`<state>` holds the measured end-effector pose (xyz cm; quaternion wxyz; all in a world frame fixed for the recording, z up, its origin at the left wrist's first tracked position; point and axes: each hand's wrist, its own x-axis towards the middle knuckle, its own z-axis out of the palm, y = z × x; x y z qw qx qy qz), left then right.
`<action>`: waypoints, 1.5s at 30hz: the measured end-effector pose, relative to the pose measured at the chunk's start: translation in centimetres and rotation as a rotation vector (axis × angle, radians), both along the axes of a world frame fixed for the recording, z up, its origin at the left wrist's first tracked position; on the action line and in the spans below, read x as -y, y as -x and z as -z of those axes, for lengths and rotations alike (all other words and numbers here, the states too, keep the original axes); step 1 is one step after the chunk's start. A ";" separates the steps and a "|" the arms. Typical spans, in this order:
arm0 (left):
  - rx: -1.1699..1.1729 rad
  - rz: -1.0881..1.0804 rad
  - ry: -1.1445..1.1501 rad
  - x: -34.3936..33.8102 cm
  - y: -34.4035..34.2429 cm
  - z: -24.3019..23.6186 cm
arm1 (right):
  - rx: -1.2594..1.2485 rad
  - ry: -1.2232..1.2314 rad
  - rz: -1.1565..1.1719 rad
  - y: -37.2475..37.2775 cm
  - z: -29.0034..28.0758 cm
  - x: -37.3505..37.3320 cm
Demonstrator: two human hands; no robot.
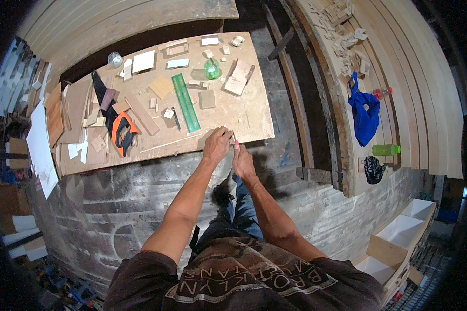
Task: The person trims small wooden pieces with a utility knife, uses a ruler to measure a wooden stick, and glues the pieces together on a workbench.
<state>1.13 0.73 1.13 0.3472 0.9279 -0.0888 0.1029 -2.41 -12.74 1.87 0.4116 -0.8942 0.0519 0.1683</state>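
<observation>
At the near edge of the wooden worktable (220,46), my left hand (218,145) is closed, its fingertips on a small piece of wood (232,139). My right hand (243,162) is closed beside it around a slim tool with a red part (236,143); most of the tool is hidden, so its kind cannot be told. The two hands nearly meet. Beyond my left hand lie a green ruler (186,102) and a dark, thin pen-like tool (176,119). A handsaw with an orange and black handle (123,133) rests farther left.
Small wood blocks and offcuts lie across the table, with a green plastic container (211,68) and a wooden board (238,78) toward the far right. On a ledge at the right are a blue bag (364,111) and a green bottle (386,150). White-lined drawers (399,230) stand lower right.
</observation>
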 end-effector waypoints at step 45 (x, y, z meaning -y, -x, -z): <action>-0.499 -0.203 1.696 2.5 7.5 -16.2 | -0.017 -1.058 0.091 3.0 -17.2 3.8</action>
